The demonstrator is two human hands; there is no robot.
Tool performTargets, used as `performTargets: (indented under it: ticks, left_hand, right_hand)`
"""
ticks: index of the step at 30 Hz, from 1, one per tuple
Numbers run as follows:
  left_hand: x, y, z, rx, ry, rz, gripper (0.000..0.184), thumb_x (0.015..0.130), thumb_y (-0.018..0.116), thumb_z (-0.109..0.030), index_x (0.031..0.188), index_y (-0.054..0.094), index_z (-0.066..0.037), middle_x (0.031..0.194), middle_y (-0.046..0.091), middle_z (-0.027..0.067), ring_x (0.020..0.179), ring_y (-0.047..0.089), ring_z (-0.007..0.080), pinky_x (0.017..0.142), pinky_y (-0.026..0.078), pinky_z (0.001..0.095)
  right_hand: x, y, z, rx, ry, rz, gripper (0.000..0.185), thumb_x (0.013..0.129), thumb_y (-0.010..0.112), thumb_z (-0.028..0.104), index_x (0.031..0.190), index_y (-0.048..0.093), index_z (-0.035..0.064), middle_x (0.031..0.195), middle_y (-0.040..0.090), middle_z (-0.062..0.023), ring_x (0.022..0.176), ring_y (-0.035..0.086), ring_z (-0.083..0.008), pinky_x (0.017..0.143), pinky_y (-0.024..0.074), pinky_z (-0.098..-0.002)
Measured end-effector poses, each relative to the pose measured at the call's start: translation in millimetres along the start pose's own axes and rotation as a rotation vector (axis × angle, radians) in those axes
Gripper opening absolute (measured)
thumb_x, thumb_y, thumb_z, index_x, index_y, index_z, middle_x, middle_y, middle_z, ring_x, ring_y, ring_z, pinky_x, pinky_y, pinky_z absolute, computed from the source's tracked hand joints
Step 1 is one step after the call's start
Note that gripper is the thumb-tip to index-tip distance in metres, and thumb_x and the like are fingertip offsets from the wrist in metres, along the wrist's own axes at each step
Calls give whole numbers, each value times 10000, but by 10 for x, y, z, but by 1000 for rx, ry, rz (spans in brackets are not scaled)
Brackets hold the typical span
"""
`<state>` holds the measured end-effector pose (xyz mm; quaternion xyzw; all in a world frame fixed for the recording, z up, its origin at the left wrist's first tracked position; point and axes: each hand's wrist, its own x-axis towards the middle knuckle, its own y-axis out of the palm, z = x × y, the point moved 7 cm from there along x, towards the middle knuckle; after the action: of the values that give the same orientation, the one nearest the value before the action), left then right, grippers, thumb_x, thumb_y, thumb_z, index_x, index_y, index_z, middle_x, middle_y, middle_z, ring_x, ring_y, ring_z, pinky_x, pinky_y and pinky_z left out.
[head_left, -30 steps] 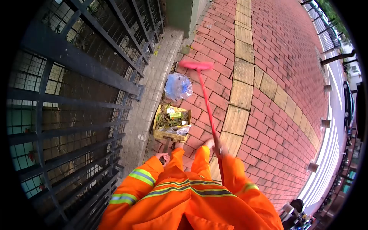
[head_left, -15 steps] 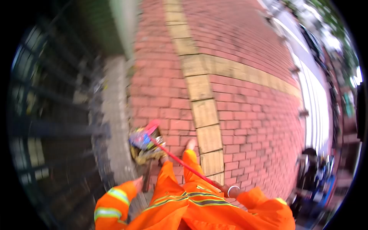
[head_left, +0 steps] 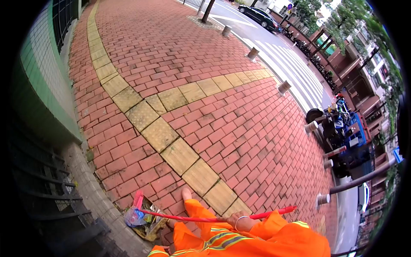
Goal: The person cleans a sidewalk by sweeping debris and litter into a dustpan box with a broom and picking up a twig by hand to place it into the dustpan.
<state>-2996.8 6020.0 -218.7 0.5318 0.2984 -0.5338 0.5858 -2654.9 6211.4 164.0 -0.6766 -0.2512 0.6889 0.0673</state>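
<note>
My right hand [head_left: 236, 219], with a white bangle at its wrist, is wrapped round the red broom handle [head_left: 184, 218]. The pink broom head [head_left: 138, 199] rests at the yellow dustpan [head_left: 153, 233], against the blue-tinted clear plastic [head_left: 134, 216]. Leaves and scraps lie in the pan. At the bottom edge my left hand [head_left: 170, 248] shows only in a small part beside the orange sleeve, near the dustpan; its fingers and whatever it holds are hidden. A bare foot [head_left: 186, 193] stands on the red paving.
Yellow tactile tiles [head_left: 180, 156] run through the brick paving. A dark fence [head_left: 47, 184] and green wall [head_left: 47, 103] stand at left. Bollards [head_left: 284, 87], a blue three-wheeled vehicle [head_left: 357, 128], a crosswalk [head_left: 295, 68] and a black car [head_left: 259, 17] are at right.
The view has swung up and right. The broom head has come down from the paving to the dustpan, and the plastic now lies at the pan. My left hand is mostly out of sight.
</note>
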Motion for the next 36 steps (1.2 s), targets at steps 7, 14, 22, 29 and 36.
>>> performTargets:
  ticks: [7,14,22,29,36]
  left_hand:
    - [-529,373,-1255,167,90,-138,412,730,566,-330,977,505,-7,982,512,205,894,496,341,781,395,438]
    - [-1289,935,-2774,259,196,-270,379,734,559,-315,949,507,-8,947,515,196,863,497,330,761,396,428]
    - [-1818,1159,-4071,315,221,-329,342,739,551,-298,916,510,-8,907,517,185,827,498,316,740,397,418]
    - [-1883,1357,-5543,381,191,-319,311,743,544,-283,887,512,-9,872,520,176,797,499,305,721,398,408]
    - [-2090,1733,-7542,480,188,-272,282,747,537,-268,858,514,-10,837,522,167,766,499,293,702,399,399]
  right_hand:
    - [215,-400,-812,42,-19,-77,414,857,324,181,1227,319,367,928,591,-68,860,578,-225,668,453,-324]
    - [551,-1260,-1993,84,-92,-239,397,832,367,178,1207,373,308,920,594,-66,857,577,-223,683,451,-334]
    - [991,-2144,-3226,16,10,-479,156,767,457,146,784,608,111,743,624,-53,694,611,-193,538,467,-311]
    - [1106,-2903,-4494,175,144,-554,150,742,483,151,738,627,110,719,619,-61,697,608,-211,565,469,-319]
    - [1350,-3652,-5521,284,349,-577,175,745,477,158,691,639,117,714,618,-72,679,608,-213,551,469,-319]
